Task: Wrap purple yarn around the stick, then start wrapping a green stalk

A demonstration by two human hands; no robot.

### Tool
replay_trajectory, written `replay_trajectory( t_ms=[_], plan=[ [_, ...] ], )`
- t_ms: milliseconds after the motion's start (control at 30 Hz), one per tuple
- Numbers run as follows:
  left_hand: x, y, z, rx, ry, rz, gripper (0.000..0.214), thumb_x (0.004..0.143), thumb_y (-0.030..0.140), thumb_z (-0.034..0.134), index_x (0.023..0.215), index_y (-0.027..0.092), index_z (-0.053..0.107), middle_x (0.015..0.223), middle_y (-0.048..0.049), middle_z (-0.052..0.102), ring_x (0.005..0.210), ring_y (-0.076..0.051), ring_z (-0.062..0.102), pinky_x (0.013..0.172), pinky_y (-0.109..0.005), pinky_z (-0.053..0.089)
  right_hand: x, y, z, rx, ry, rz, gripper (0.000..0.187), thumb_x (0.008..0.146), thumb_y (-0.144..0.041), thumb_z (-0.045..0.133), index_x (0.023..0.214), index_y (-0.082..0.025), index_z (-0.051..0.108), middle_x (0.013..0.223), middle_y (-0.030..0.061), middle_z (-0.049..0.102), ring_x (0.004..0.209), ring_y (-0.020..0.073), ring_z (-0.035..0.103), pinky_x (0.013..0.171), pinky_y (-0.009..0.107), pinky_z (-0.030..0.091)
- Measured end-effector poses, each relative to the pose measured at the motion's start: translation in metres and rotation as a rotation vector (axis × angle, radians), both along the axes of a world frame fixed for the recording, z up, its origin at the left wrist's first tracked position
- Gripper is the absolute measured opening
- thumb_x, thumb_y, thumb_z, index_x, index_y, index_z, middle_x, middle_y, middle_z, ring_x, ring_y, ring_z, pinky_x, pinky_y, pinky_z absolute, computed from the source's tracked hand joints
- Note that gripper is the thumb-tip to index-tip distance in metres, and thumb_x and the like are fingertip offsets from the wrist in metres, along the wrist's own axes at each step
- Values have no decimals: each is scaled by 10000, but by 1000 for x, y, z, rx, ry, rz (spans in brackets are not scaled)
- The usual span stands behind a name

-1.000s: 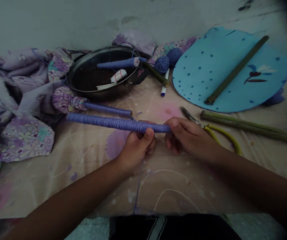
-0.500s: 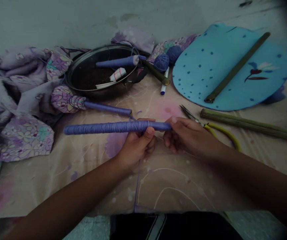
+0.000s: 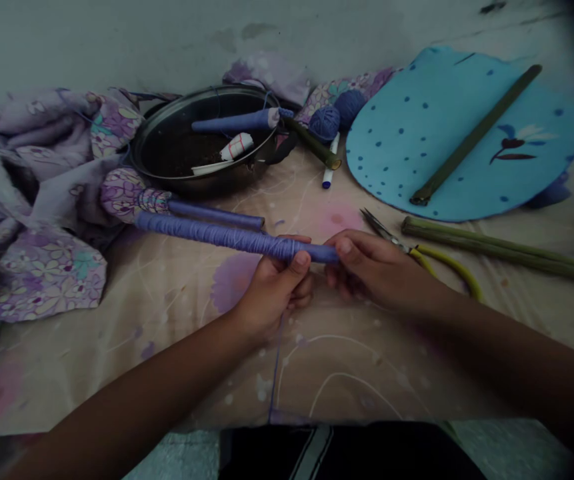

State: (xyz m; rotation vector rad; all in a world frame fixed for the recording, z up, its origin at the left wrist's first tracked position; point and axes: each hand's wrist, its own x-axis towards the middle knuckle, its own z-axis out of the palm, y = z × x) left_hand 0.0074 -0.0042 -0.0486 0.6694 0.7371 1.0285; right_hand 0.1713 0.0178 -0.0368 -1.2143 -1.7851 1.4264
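A long stick wrapped in purple yarn [image 3: 207, 237] is held above the table, its far left end tilted up. My left hand [image 3: 279, 283] is closed around it right of the middle, thumb on top. At the stick's right end, my right hand [image 3: 371, 267] pinches the smoother purple part. A thin strand of yarn [image 3: 275, 373] hangs from below my left hand to the table's front edge. Just behind the stick lies a shorter purple-wrapped handle [image 3: 221, 215] with a flowered cloth head [image 3: 121, 193].
Behind stands a dark pan [image 3: 167, 175] with a purple-wrapped stick in it. Yarn balls [image 3: 325, 125], a marker [image 3: 327, 175] and a blue dotted oval board [image 3: 391, 160] lie right of it. Yellow-handled scissors [image 3: 454, 263] and green stalks [image 3: 497, 250] lie near my right hand. Crumpled cloth [image 3: 41, 220] fills the left.
The stick's left end has swung upward and away, so the stick now slopes down to the right. Both hands keep their hold in nearly the same place.
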Motion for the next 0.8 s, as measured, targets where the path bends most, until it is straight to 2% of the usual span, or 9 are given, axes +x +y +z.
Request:
replay_trajectory(
  t_ms=[67,200,267,333,433,500,567,633,800],
  plan=[
    [0,-1,0,18,15,-2,331,762,382,653,971,246,435,517,120,307,372,-17,205,351,-124,181,-1,0,0,-52,-1,6,312,876,-489,414,796,-194,475,634,-6,550,475,92,479,413,222,361],
    [1,-2,-1,75,53,-38,319,782,383,631,998,257,433,512,121,299,365,-19,197,354,-133,185,1,-1,-4,563,-167,-116,95,793,-249,540,855,-192,498,810,40,595,686,144,550,566,269,424],
    [1,-2,-2,84,54,-55,325,773,399,635,987,251,440,505,121,294,362,-19,194,351,-137,185,2,-2,-4,715,-227,-108,93,774,-217,546,853,-188,508,833,48,598,705,152,545,574,275,414],
    [0,-2,-3,79,45,-55,313,772,414,630,960,243,448,493,122,278,360,-21,183,346,-138,177,4,-2,-2,588,-214,-44,146,774,-285,578,865,-184,524,810,37,598,673,142,538,554,264,408],
    [0,-1,-2,74,39,-52,306,771,411,633,946,236,454,489,121,273,362,-21,180,344,-137,176,4,-1,4,116,-35,34,277,859,-445,468,804,-180,528,687,6,573,537,98,497,484,233,387],
    [1,-1,-1,79,45,-49,312,767,397,642,958,235,456,495,120,289,367,-21,192,349,-135,180,3,1,6,-118,58,47,362,894,-482,379,726,-185,500,616,-7,538,467,79,454,437,220,359],
    [1,-1,-1,78,53,-41,313,768,390,644,968,235,459,488,121,293,368,-21,195,354,-135,183,1,1,8,-137,36,53,322,874,-468,426,724,-192,496,613,-9,531,469,83,450,429,221,356],
    [1,-1,-1,65,56,-35,321,762,390,651,969,231,464,478,123,290,365,-21,199,356,-136,183,0,-1,8,48,-77,16,220,839,-407,501,786,-195,518,654,0,553,523,103,482,459,235,378],
    [2,-1,-1,13,60,-12,342,734,404,675,940,211,481,489,115,316,366,-17,213,355,-140,178,-2,-11,2,753,-413,-88,123,816,-296,539,778,-183,508,714,51,602,624,164,538,535,296,404]
  ],
)
